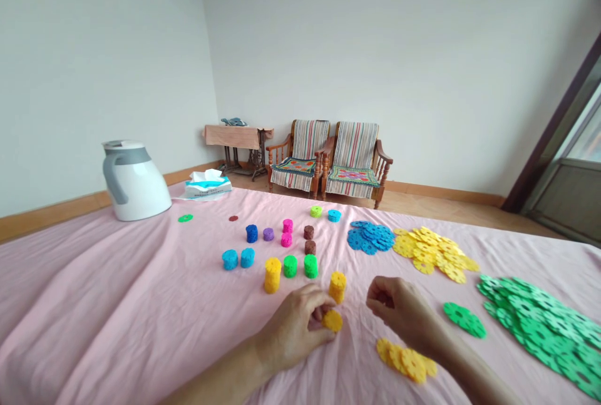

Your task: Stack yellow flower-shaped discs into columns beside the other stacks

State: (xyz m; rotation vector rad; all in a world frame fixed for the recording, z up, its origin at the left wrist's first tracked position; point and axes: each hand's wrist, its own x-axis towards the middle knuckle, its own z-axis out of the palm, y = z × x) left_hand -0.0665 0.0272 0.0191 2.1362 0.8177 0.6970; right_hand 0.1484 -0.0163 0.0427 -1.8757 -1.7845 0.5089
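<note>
My left hand (300, 323) is closed with a yellow notched disc (332, 320) between thumb and fingers; others behind it may be hidden by the fingers. Just beyond it stands a stack of yellow discs (337, 287). My right hand (397, 302) hovers to the right of that stack, fingers curled together, and what they hold, if anything, is hidden. Beneath my right wrist, several loose yellow discs (407, 360) overlap on the pink cloth. Left of the hands are another yellow stack (272, 275) and two green stacks (310, 266).
Smaller blue, purple, pink and brown stacks (308, 247) stand farther back. Heaps of blue discs (370, 237), yellow discs (436, 251) and green discs (544, 323) lie to the right. A white jug (141, 186) and a tissue pack (207, 186) stand at the left on the pink cloth (131, 317).
</note>
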